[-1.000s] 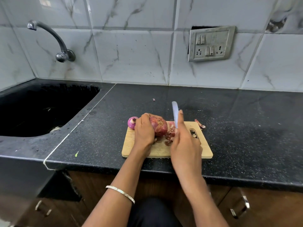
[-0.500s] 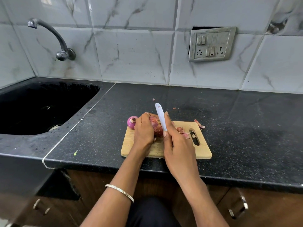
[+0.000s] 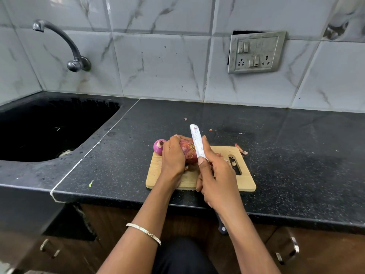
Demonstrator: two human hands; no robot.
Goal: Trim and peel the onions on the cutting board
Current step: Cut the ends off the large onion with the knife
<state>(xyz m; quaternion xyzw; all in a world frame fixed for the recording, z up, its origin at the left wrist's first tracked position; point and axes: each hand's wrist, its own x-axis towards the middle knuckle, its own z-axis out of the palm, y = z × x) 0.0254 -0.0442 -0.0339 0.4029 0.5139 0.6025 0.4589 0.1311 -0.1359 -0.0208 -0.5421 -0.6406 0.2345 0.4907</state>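
Onion [image 3: 188, 151], unpeeled, on cutting board [image 3: 245, 180]: left hand [image 3: 173, 155] fingers curled over it from above. Right hand [image 3: 216, 175] grips knife [image 3: 196, 142], thumb on blade, blade against the onion's right side. Second onion [image 3: 159, 146] at the board's far-left corner.

Black speckled bench [image 3: 296, 155] beside a sink.
A wooden cutting board [image 3: 245, 181] lies on it near the front edge; onion peel scraps [image 3: 241, 149] lie just behind the board.

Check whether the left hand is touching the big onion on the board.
Touching. The head view shows the left hand with fingers curled over the big onion, holding it on the cutting board.
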